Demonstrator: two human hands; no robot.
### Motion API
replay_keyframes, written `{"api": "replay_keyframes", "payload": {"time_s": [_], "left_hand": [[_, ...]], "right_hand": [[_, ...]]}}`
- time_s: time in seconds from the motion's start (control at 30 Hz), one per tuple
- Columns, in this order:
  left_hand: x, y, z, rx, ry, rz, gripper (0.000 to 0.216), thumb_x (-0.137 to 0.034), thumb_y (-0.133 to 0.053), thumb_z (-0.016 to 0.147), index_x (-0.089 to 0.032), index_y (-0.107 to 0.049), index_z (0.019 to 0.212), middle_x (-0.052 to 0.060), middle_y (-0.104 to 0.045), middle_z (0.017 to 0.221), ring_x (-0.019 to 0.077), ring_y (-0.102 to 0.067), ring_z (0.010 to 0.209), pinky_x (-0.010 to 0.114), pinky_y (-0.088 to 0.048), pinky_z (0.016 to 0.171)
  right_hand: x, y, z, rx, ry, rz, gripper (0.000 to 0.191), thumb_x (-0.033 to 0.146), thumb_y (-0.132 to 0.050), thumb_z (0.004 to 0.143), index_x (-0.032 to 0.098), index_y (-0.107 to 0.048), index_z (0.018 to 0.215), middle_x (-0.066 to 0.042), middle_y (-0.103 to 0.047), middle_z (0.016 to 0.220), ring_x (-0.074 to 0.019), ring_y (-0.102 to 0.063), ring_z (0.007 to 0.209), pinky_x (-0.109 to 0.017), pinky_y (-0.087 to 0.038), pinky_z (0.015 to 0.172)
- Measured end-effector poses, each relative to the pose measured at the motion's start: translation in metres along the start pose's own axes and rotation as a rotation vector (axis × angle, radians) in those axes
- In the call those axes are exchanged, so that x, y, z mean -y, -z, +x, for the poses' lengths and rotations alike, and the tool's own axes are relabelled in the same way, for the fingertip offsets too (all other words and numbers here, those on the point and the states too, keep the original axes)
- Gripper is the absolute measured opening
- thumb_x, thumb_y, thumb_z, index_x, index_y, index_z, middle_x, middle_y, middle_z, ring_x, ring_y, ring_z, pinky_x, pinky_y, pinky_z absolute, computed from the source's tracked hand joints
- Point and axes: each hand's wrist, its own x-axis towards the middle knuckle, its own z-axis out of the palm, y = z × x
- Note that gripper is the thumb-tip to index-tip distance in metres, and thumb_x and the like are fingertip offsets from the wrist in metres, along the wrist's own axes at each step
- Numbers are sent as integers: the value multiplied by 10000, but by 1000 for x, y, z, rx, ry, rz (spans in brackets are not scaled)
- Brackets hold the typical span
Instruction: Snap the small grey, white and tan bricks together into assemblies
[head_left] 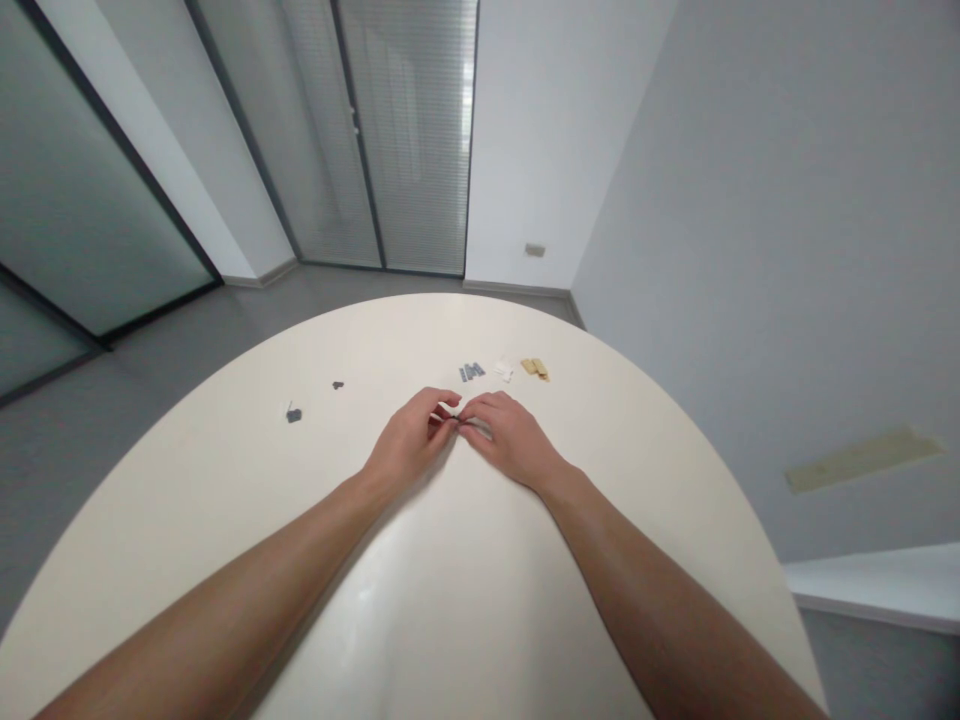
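tiny pale piece (448, 409) pinched narrow between left hand (409, 440) and right hand (511, 440) fingertips; grip looks small, so uneven pressure could flick it across the table (465, 600).

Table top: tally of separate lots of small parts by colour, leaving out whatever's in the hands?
Grey: 3 (lone grey piece, small grey piece, row of grey pieces)
White: 1 (white pieces)
Tan: 1 (tan pieces)
Total: 5 lots
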Motion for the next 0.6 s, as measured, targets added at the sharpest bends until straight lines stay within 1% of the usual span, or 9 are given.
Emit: {"api": "replay_keyframes", "payload": {"time_s": [0.2,0.33,0.47,0.6], "left_hand": [[-3,1,0,36,1,-25,249,-202,-565,905,-204,-610,1150,62,-693,1052,157,-666,863,321,-577,810],[-4,1,-1,47,2,-25,240,-219,-568,916,-201,-617,1149,61,-706,1031,160,-669,854,325,-578,801],[-2,1,-1,43,2,-36,246,-225,-578,914,-200,-614,1156,59,-716,1029,166,-674,854,331,-579,795],[-1,1,-1,41,-2,-57,242,-228,-578,917,-201,-613,1155,62,-716,1041,168,-676,864,331,-582,791]], "right_hand": [[4,3,1,24,-19,2,119,243,-584,983,203,-695,981,-37,-727,1041,-178,-610,1020,-311,-458,929],[6,4,1,31,-35,-16,132,227,-562,988,208,-692,986,-39,-721,1030,-180,-607,1010,-317,-461,918],[6,4,1,14,-29,-2,109,208,-581,973,191,-687,986,-57,-720,1016,-189,-607,997,-324,-465,899],[5,3,1,-3,-34,18,85,198,-588,965,191,-673,976,-52,-717,1006,-182,-610,967,-311,-463,866]]}}
